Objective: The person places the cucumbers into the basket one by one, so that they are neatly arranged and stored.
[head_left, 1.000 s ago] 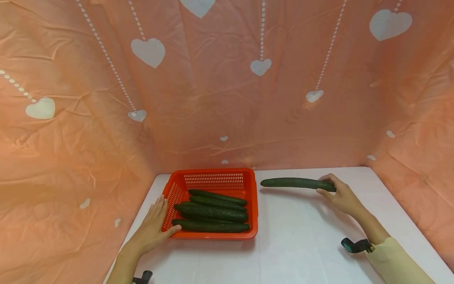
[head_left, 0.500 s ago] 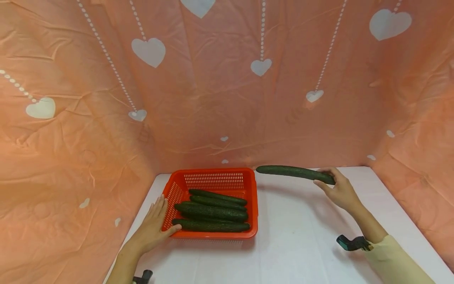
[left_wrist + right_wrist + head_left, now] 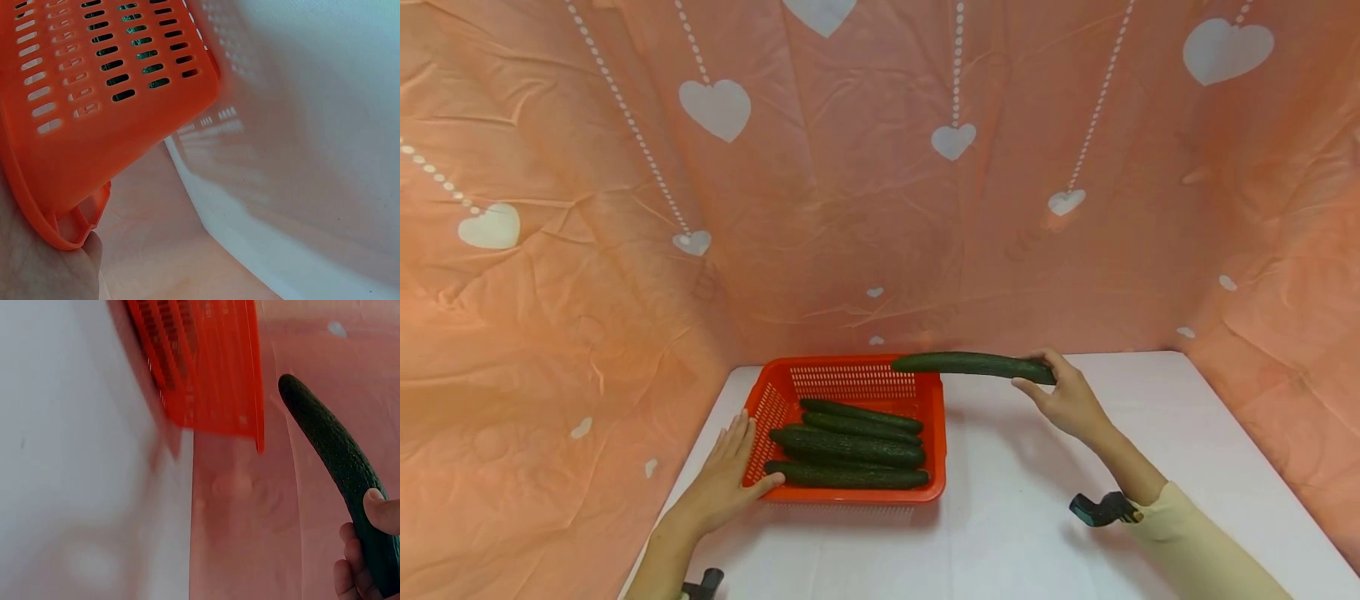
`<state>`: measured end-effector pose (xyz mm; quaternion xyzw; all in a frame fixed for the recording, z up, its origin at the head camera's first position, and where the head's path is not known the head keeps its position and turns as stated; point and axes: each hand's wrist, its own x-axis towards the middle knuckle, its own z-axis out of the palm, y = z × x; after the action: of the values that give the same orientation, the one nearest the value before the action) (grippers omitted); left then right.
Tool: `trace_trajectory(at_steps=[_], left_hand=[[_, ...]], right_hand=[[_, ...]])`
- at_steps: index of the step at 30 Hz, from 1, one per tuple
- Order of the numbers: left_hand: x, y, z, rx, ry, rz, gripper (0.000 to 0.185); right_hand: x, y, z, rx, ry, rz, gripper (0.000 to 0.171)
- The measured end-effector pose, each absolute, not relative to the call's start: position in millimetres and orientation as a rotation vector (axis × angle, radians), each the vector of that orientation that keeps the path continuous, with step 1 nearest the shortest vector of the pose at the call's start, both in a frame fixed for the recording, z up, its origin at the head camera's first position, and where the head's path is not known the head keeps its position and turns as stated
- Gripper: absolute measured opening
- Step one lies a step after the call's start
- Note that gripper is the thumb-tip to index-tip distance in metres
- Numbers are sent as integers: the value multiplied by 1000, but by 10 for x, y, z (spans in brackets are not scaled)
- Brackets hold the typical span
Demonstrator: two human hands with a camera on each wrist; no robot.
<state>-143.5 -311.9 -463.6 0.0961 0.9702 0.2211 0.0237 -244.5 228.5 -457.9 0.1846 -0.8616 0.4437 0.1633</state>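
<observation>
Head view overlooks table, wrist views close, sharing basket (image 3: 850, 377)

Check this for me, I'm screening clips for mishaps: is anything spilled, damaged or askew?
Nothing stands out. The cucumbers lie neatly in the basket, the left hand rests on its corner, and the right hand holds one cucumber level above its rim.

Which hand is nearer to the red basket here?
Left. The left hand rests flat against the red basket at its near left corner. The right hand is off to the basket's right, gripping the end of a cucumber whose tip reaches over the basket's far right corner.
</observation>
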Motion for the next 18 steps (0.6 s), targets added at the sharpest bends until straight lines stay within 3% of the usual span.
trace_trajectory(at_steps=[18], left_hand=[[-1438, -3112, -4624, 298, 3002, 681, 110]], right_hand=[[-2448, 1303, -4616, 729, -2386, 1512, 38]])
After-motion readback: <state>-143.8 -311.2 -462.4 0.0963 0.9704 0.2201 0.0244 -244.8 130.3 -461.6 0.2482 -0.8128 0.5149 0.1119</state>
